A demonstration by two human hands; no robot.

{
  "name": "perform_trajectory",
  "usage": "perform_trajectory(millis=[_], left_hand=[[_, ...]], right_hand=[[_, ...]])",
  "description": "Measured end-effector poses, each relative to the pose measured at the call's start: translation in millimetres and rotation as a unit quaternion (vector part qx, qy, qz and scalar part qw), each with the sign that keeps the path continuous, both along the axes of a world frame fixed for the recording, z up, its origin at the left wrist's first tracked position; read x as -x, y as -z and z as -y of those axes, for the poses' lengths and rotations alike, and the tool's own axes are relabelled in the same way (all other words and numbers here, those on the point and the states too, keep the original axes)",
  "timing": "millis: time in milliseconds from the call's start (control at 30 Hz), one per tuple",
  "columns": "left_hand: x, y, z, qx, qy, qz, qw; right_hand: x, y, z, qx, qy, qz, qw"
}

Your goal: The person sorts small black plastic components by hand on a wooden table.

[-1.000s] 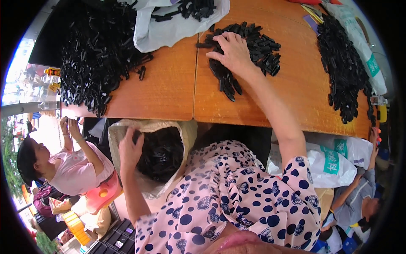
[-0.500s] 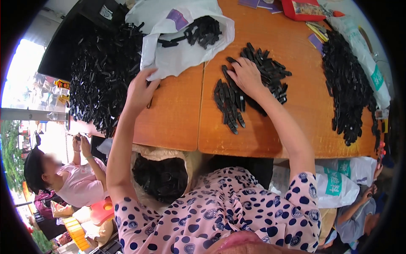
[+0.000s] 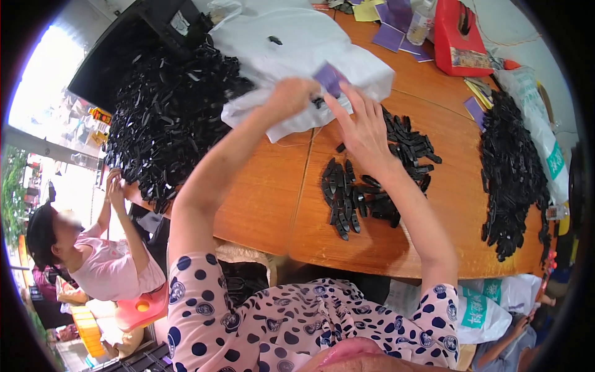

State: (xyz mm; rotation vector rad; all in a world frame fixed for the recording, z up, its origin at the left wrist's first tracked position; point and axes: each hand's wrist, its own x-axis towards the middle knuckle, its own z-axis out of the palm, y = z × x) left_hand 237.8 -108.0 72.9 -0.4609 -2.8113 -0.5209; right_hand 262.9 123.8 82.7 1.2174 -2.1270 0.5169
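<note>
A white woven sack point(image 3: 297, 43) lies on the table in front of me, its near edge folded over. My left hand point(image 3: 294, 99) is at this edge with fingers drawn together; blur hides what they grip. My right hand point(image 3: 364, 127) is just right of it, fingers spread and holding nothing. A purple card point(image 3: 330, 77) rests against the sack between the two hands. Small black parts point(image 3: 318, 103) show below the card. Under and beside my right wrist lies a loose pile of curved black plastic pieces point(image 3: 406, 142), with a flatter group point(image 3: 341, 195) nearer me.
A large heap of black pieces point(image 3: 164, 118) spreads at left before a black bin point(image 3: 133, 53). Another heap point(image 3: 514, 173) lies right. Behind are a red container point(image 3: 458, 37), a clear bottle point(image 3: 421, 22) and purple cards point(image 3: 389, 37). A co-worker point(image 3: 114, 260) sits at left.
My left hand has moved right along the sack, and my right hand has lifted off the black pieces toward it. The sack's mouth, open before, is now folded down over its contents.
</note>
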Motion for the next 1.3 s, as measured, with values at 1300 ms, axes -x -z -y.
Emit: perform_trajectory(millis=[1300], left_hand=[[-1.2,-33.2,238.8,0.417,-0.336,-0.252,0.806]], right_hand=[[62.6,96.4,100.2,-0.051,-0.078,0.144,0.985]])
